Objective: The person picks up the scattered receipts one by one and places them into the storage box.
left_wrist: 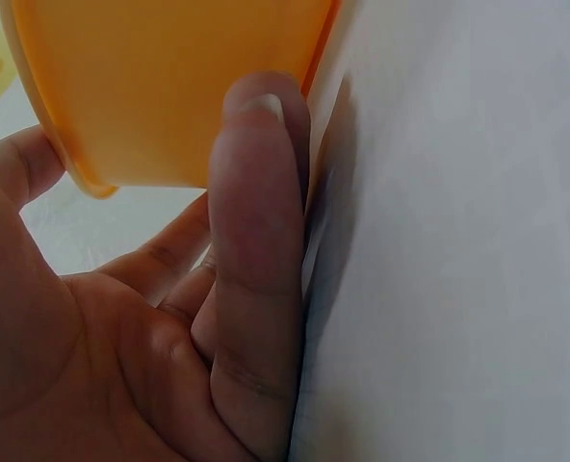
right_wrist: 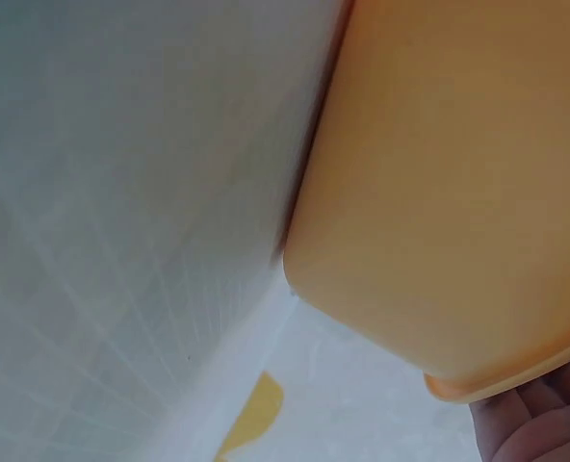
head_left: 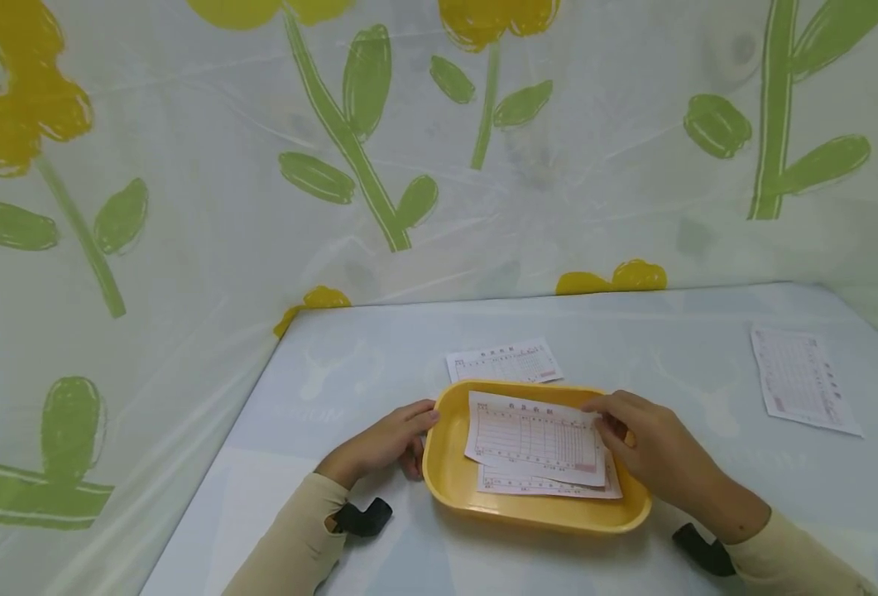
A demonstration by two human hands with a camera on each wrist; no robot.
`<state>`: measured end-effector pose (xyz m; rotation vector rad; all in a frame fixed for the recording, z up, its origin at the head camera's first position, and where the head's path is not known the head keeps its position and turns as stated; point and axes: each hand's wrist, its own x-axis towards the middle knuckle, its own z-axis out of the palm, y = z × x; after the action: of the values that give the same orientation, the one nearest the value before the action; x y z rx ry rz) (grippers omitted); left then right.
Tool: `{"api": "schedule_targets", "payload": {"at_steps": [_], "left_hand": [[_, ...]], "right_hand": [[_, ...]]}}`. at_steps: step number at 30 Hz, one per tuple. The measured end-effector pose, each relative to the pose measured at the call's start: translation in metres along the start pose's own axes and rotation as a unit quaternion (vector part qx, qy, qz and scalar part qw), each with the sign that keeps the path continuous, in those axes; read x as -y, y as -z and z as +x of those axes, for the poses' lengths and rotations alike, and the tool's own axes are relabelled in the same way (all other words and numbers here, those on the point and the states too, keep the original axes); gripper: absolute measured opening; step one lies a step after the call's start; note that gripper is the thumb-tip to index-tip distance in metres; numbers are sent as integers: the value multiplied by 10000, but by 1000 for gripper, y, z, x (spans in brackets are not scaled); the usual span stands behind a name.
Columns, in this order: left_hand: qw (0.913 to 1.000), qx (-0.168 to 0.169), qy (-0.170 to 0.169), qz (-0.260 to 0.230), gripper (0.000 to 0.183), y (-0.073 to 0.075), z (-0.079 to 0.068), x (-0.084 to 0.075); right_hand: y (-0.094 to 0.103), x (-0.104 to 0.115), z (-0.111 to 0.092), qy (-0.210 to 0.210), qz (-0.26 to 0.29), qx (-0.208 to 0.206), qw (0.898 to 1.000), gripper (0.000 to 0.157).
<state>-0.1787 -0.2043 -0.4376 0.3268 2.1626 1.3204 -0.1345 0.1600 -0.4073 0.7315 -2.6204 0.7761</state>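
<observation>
A yellow plastic tray (head_left: 449, 463) stands on the table with printed paper slips inside it. The top slip (head_left: 531, 439) overlaps another slip (head_left: 513, 480). At the tray's left end, my left hand (head_left: 386, 439) holds the rim; in the left wrist view, its digits touch the rim and the outer wall (left_wrist: 160, 87). My right hand (head_left: 658, 443) reaches over the right end and pinches the top slip near its upper right corner. The right wrist view shows the tray's outer wall (right_wrist: 458, 192) and part of the hand at the rim, but not the slip.
Behind the tray lies another printed slip (head_left: 501, 362), partly hidden by the rim. A further slip (head_left: 803, 377) lies at the right of the pale table (head_left: 319, 497). Flower-patterned sheeting (head_left: 215, 165) hangs along the table's back and left sides.
</observation>
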Motion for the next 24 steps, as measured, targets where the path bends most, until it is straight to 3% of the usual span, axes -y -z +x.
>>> {"api": "schedule_targets", "payload": {"at_steps": [10,17,24], "left_hand": [[9999,48,-89,49,52,1,0,2],[9999,26,-120,87,48,1,-2,0],[9998,50,-128,114,49,0,-1,-1]], "right_hand": [[-1,7,5,-622,-119,724,9954,27],[-4,11,7,-532,-435,717,9951,27],[-5,15,11,-697,-770,1212,9872,26]]}}
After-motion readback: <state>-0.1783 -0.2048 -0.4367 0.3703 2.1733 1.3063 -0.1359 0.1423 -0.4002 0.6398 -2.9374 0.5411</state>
